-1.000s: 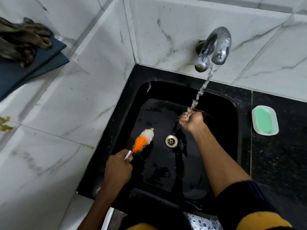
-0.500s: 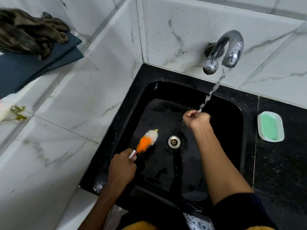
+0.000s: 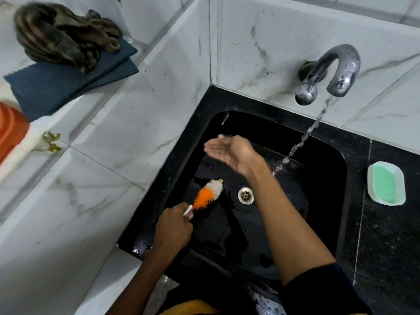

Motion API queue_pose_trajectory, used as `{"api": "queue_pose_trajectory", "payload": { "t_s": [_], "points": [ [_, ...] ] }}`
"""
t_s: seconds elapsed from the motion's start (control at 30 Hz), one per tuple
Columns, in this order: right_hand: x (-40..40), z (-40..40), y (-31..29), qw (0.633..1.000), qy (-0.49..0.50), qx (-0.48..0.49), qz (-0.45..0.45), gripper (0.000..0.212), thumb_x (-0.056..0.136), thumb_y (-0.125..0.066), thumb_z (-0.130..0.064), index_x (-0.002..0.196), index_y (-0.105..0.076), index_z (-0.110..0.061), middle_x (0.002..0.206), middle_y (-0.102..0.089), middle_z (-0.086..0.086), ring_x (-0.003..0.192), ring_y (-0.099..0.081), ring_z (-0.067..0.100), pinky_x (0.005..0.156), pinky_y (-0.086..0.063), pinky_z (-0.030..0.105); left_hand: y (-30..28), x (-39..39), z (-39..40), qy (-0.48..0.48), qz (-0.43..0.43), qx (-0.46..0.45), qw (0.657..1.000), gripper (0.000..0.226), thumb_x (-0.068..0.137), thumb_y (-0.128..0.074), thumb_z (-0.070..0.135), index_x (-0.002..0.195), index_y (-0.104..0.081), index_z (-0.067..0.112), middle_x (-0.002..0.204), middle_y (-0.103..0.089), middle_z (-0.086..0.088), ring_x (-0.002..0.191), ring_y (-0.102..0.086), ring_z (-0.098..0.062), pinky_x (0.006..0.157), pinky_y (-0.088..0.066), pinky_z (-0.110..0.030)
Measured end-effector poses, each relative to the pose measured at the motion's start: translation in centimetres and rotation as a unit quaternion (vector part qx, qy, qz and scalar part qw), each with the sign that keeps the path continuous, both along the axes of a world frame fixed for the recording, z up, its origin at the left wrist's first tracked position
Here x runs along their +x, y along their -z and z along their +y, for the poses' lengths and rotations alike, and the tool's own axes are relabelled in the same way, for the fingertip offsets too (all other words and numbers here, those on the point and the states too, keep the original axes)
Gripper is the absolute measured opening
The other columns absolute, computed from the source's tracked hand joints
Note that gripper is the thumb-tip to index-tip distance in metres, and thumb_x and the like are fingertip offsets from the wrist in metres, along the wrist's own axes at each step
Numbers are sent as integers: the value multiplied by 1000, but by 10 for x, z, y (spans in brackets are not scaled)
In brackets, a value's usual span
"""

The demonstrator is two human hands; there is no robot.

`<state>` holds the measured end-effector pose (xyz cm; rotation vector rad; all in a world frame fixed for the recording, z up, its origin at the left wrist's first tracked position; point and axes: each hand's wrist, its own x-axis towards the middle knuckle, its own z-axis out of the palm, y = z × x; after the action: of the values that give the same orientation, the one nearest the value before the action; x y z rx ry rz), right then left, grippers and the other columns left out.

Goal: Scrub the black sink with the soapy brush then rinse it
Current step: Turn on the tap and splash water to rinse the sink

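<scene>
The black sink is wet, with a metal drain in its middle. My left hand grips the handle of an orange and white brush, whose bristles point into the basin left of the drain. Over the sink's back left part my right hand hangs open and blurred, fingers stretched toward the left wall. Water runs from the chrome tap and lands on the basin floor to the right of my right wrist.
A white dish with green soap sits on the black counter right of the sink. On the marble ledge at the left lie folded dark blue cloths with a brown striped rag on top, and an orange object.
My right hand left the water stream, moved left across the basin and opened its fingers. The left hand with the brush stayed put. The view shifted left.
</scene>
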<state>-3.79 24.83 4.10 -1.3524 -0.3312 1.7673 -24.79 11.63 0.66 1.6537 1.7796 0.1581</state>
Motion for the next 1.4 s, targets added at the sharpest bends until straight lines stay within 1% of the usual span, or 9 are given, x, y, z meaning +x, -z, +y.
{"api": "queue_pose_trajectory", "payload": {
  "t_s": [0.2,0.33,0.47,0.57,0.8,1.0,1.1,1.27,1.4],
  "points": [
    [-49,-16,-1,985,-166,-31,45,32,100,-43,-6,120,-57,15,118,-64,27,112,-63,36,98,-50,44,3,3,-2,13,3,2,1000,16,90,-61,10,78,-59,21,63,-51,4,64,-50,-23,58,-33,-30],
    [-1,-19,14,991,59,-76,88,29,98,-40,-6,104,-64,9,93,-71,21,83,-70,28,80,-56,33,5,1,-1,3,-4,3,1000,16,92,-61,15,78,-59,22,69,-57,1,69,-54,-22,53,-31,-29],
    [74,-36,41,891,387,-82,223,35,96,-30,-13,67,-51,-14,54,-51,2,47,-47,14,53,-35,23,5,0,-1,-4,-4,6,1000,22,93,-60,16,75,-53,26,69,-55,1,69,-52,-20,52,-28,-28],
    [109,-45,49,864,441,-54,239,21,80,-29,-9,63,-36,-19,52,-38,-2,43,-34,13,50,-25,22,3,2,-1,-1,-8,9,1000,19,94,-60,16,77,-55,23,70,-56,0,68,-52,-20,57,-32,-29],
    [68,-19,29,924,371,-21,93,31,91,-29,0,69,-46,-13,61,-56,8,51,-55,20,49,-48,21,2,8,-4,7,-15,17,1000,7,92,-59,12,86,-64,13,73,-56,3,67,-51,-17,60,-33,-26],
    [-42,-6,3,995,-91,45,-5,33,103,-39,-10,112,-62,11,112,-68,22,107,-66,30,94,-53,39,3,15,-8,16,-15,13,1000,9,93,-58,13,94,-67,10,81,-62,-6,82,-60,-27,63,-35,-27],
    [-52,-7,3,992,-123,26,23,31,101,-42,-8,116,-60,13,113,-67,24,107,-66,32,92,-54,39,3,16,-9,18,-21,11,1000,10,92,-58,11,93,-67,9,89,-71,-10,84,-65,-28,63,-36,-27],
    [11,-16,14,982,154,-60,94,37,99,-38,-10,83,-68,5,82,-71,15,75,-70,24,69,-60,32,3,17,-13,24,-27,10,999,8,91,-58,10,94,-65,10,88,-67,-8,80,-62,-27,63,-39,-29],
    [91,-39,29,864,429,-33,263,35,90,-32,-8,60,-49,-13,53,-50,2,42,-48,15,51,-39,20,3,16,-14,27,-29,8,999,7,92,-59,12,95,-65,12,89,-67,-9,83,-63,-27,64,-41,-30]
  ]
}}
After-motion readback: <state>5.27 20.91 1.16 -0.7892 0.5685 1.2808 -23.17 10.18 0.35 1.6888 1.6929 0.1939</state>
